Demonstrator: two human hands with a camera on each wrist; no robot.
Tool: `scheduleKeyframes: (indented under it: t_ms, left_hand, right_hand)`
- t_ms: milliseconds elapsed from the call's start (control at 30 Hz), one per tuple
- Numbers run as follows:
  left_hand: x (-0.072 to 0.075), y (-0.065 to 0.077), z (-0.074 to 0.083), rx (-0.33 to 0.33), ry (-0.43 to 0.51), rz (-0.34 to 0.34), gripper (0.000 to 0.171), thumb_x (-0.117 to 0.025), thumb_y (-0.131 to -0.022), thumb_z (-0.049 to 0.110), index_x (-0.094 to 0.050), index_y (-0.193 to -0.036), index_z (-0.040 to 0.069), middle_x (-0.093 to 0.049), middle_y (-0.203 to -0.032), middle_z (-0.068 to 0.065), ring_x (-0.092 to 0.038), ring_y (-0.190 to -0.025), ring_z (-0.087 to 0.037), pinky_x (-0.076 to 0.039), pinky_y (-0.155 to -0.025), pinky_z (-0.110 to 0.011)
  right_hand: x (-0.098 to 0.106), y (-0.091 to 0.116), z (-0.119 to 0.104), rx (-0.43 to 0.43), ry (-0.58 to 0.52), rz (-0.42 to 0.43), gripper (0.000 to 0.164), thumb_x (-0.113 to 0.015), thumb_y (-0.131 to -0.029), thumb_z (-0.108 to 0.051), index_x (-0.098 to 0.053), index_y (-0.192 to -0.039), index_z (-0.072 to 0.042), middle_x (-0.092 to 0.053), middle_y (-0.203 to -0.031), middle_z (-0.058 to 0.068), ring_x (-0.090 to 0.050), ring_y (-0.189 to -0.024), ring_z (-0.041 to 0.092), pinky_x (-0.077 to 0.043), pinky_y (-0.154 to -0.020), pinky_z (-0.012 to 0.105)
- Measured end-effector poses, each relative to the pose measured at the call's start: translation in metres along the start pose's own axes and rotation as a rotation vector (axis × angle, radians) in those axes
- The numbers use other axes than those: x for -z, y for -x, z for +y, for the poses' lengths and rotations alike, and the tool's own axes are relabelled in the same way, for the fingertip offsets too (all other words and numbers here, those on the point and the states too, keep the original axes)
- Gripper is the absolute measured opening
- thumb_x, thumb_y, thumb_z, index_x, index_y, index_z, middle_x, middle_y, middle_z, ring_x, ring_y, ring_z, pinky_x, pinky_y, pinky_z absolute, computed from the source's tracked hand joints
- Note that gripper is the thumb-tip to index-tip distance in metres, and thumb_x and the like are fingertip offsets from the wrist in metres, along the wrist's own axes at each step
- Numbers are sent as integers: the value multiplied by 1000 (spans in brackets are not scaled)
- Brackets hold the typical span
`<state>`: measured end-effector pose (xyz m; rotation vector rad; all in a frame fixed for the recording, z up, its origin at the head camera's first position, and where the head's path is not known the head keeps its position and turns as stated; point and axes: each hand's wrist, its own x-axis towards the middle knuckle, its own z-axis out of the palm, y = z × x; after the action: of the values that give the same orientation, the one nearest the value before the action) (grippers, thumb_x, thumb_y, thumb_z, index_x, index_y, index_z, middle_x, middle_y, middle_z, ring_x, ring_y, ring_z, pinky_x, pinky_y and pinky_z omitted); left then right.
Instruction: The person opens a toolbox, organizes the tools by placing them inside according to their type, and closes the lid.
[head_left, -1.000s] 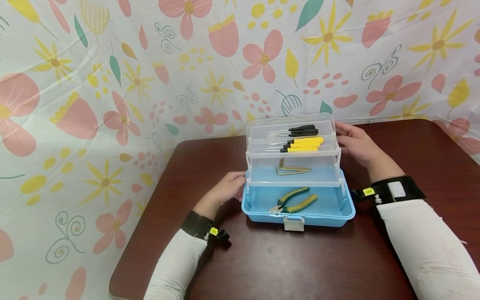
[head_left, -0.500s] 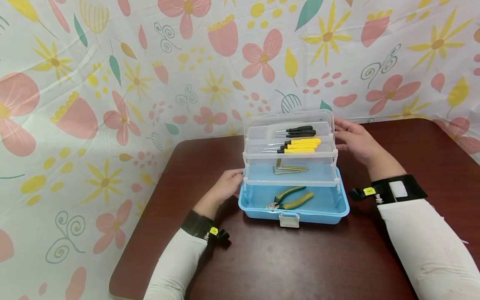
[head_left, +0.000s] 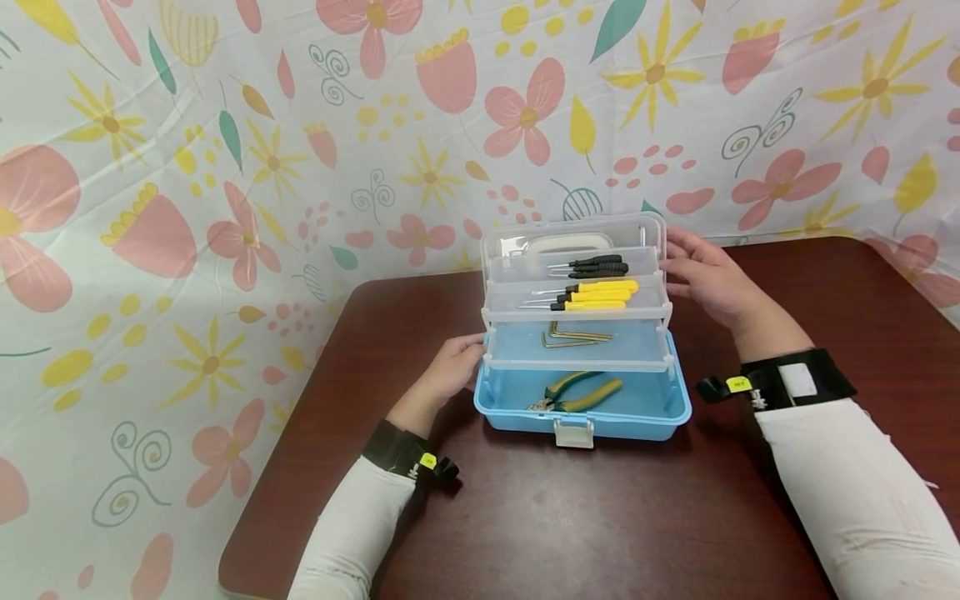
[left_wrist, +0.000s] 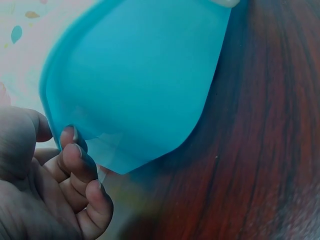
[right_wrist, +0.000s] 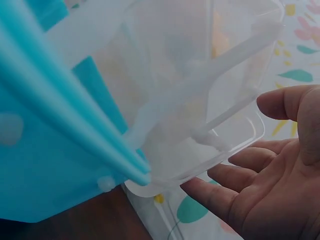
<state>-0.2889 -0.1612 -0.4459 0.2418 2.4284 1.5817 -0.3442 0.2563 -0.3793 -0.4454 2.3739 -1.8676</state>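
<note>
A blue toolbox (head_left: 630,427) stands open on the table, its clear lid (head_left: 649,237) tipped back and its clear trays raised. Pliers (head_left: 596,397) with green-and-yellow handles lie in the base. Brass-coloured hex keys (head_left: 581,337) occupy the lower tray; yellow-handled screwdrivers (head_left: 600,296) and black-handled screwdrivers (head_left: 603,267) lie above them. At the box's left rear corner, my left hand (head_left: 450,369) pinches the edge (left_wrist: 46,100) between thumb and curled fingers. My right hand (head_left: 708,279) has its fingers extended behind the lid's right edge, fingertips against it and thumb apart in the right wrist view.
The dark red-brown table (head_left: 555,525) extends in front and to both sides of the box. A flower-printed cloth (head_left: 420,167) hangs close behind the lid and along the left. A white latch (head_left: 573,432) hangs at the box's front.
The toolbox has shifted slightly left and away from me, and its lid's top edge now sits higher in view. The white carrying handle shows through the lid. Both hands have followed slightly.
</note>
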Motion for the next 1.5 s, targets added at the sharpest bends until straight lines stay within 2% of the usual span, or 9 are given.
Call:
scheduleKeyframes:
  t_ms: [133,433,600,667,767,933,1067,1233,1500]
  left_hand:
    - [0,-1,-1,11,20,9,40,-44,-108,35,-64,-141,24,-74,-110,-11,-72,-93,-26,-63,-78,-45]
    - [0,1,1,30,58,5,42,-43,-109,36,-59,-146,26,-71,-128,-7,-72,-102,-27,-63,-80,-45]
    - [-1,0,0,38,70,39,45,-43,-108,37,-54,-151,27,-69,-133,-7,-72,-104,-25,-63,-81,-45]
    - [-1,0,-1,34,72,59,46,-43,-109,36,-52,-152,26,-68,-134,-9,-72,-103,-25,-63,-82,-45]
    - [-1,-1,-3,27,70,95,46,-43,-109,35,-52,-153,23,-68,-135,-10,-72,-107,-26,-62,-87,-47]
    - [-3,-5,-5,0,38,181,47,-45,-109,37,-53,-152,19,-61,-148,-6,-60,-133,-24,-51,-109,-49]
    - [-5,-8,-7,-12,39,215,49,-46,-109,37,-52,-153,15,-56,-153,-8,-51,-143,-26,-45,-115,-50]
    - [-7,-8,-7,-20,42,235,50,-46,-109,36,-50,-154,13,-54,-155,-9,-51,-144,-27,-44,-115,-49]
    - [-9,-8,-8,-21,46,308,43,-50,-108,40,-57,-148,26,-61,-148,-2,-56,-138,-24,-47,-113,-50]
  right_hand:
    - [-1,3,-4,22,-34,-4,64,-51,-109,-30,-22,-165,-23,-29,-170,10,-57,-119,-5,-54,-85,12]
    - [-4,7,-13,44,-53,-4,63,-49,-109,-27,-21,-165,-22,-26,-171,9,-53,-126,1,-52,-87,11]
    - [-6,8,-15,37,-82,-10,64,-50,-109,-29,-20,-165,-21,-24,-172,9,-52,-130,8,-53,-89,13]
    - [-7,8,-16,34,-91,-12,63,-50,-109,-31,-21,-164,-21,-24,-172,10,-53,-134,13,-53,-94,16]
    - [-9,9,-19,30,-95,-5,62,-48,-109,-34,-21,-163,-19,-24,-171,13,-51,-141,25,-48,-103,29]
    - [-14,8,-22,16,-70,42,61,-46,-109,-39,-23,-161,-19,-33,-165,19,-43,-146,39,-41,-105,47]
    - [-18,7,-24,3,-71,91,60,-48,-107,-43,-26,-159,-20,-38,-158,22,-46,-145,39,-41,-106,51]
    - [-22,9,-28,-2,-96,117,58,-49,-107,-45,-28,-156,-22,-37,-159,22,-42,-146,43,-36,-110,57]
    - [-28,11,-31,-2,-101,180,46,-45,-106,-51,-35,-143,-26,-39,-160,24,-45,-145,42,-39,-109,59]
